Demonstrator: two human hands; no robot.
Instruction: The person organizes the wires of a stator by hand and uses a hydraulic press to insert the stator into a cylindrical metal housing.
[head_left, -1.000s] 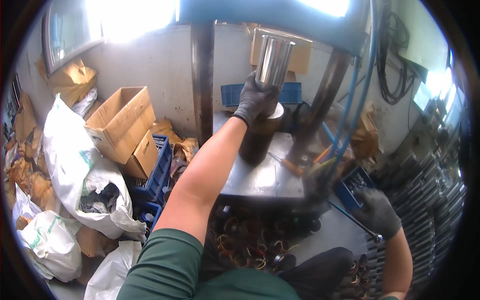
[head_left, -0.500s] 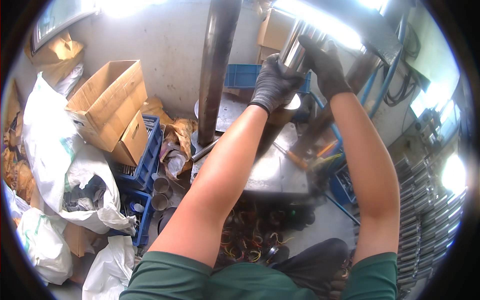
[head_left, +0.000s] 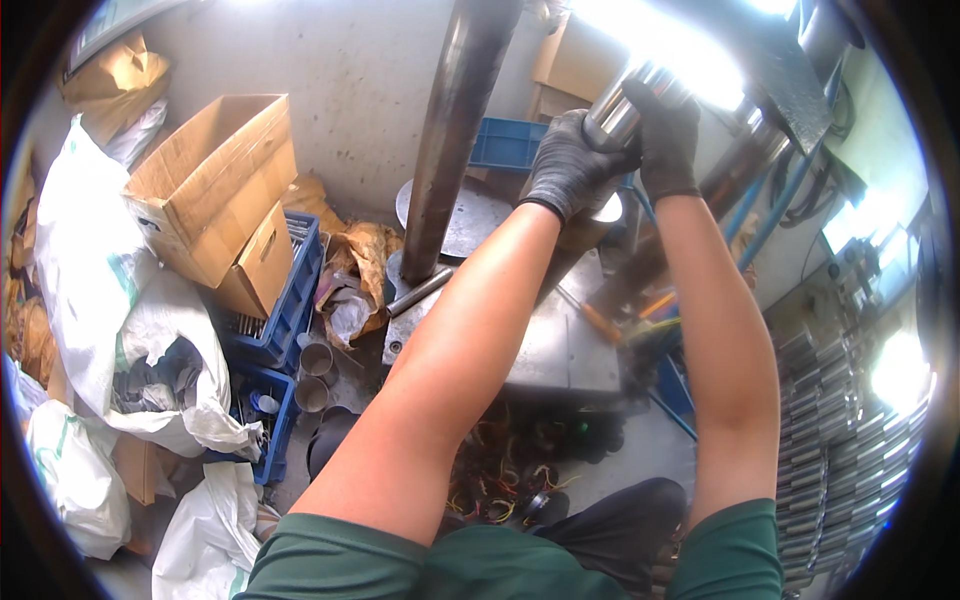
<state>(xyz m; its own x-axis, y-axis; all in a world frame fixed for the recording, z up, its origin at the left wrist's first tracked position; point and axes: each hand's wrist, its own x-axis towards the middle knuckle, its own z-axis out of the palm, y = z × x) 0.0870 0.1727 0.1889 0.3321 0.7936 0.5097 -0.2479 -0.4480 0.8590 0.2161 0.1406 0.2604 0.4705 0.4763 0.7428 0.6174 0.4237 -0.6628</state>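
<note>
Up at the work stand, my two gloved hands are raised around a shiny metal cylinder (head_left: pixel 612 118). My left hand (head_left: pixel 575 165), in a grey glove, is closed round its lower end. My right hand (head_left: pixel 668 148), in a dark glove, is wrapped against the cylinder's right side, its fingers partly hidden by glare. The cylinder's upper end is lost in the bright lamp light. Below my hands lies a flat metal plate (head_left: pixel 560 350), with an orange-handled tool (head_left: pixel 600 324) on its right part and a short metal rod (head_left: pixel 420 292) at its left edge.
A thick steel post (head_left: pixel 455 140) rises left of my hands; a dark metal plate (head_left: pixel 800 90) overhangs at right. Cardboard boxes (head_left: pixel 215 190), blue crates (head_left: pixel 290 300) and white sacks (head_left: pixel 85 240) crowd the left. Stacked metal tubes (head_left: pixel 830 450) fill the right; wired parts (head_left: pixel 510 470) lie below.
My right hand's fingers, spread beside the cylinder before, have closed in against it. The cylinder tilts more to the right, and the whole view has shifted slightly.
</note>
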